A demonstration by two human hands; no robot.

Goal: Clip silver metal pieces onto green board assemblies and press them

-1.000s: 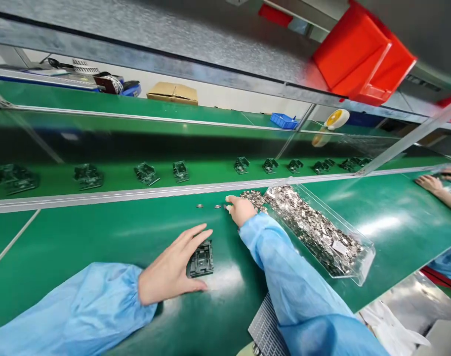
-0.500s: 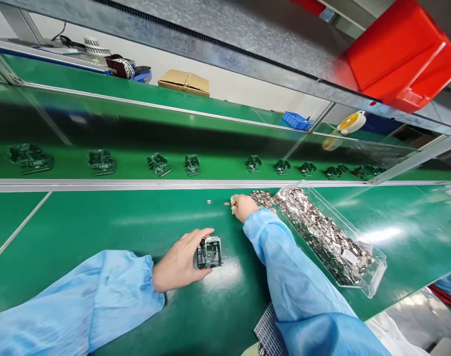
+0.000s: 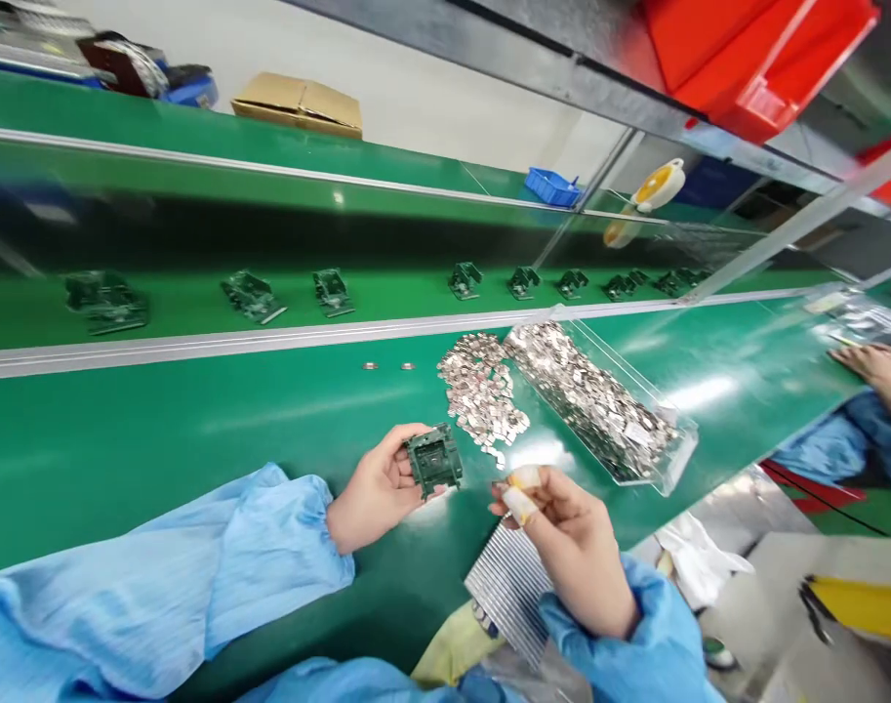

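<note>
My left hand [image 3: 383, 485] grips a small dark green, see-through plastic housing [image 3: 434, 461] by its side, its open frame facing up towards me. To its right, my right hand [image 3: 562, 532] is held in a pinch above the bench, with white and yellow covers on thumb and finger. A tiny dark bit shows at the pinched tips, too small to name. Beyond the hands lies a loose pile of small metal pieces [image 3: 481, 386]. Two single metal pieces, one on the left [image 3: 370, 366] and one nearer the pile [image 3: 408, 366], lie apart from it.
A clear tray [image 3: 683, 459] full of metal pieces stands right of the pile. Several similar housings [image 3: 465, 280] line the green strip behind the rail. A ridged grey sheet [image 3: 510, 586] lies beneath my right hand. Another person's hand [image 3: 873, 363] is at far right.
My right hand has drawn back from beside the single metal pieces towards me, fingers pinched. My left hand has tilted the housing so its open frame shows. The view has turned right.
</note>
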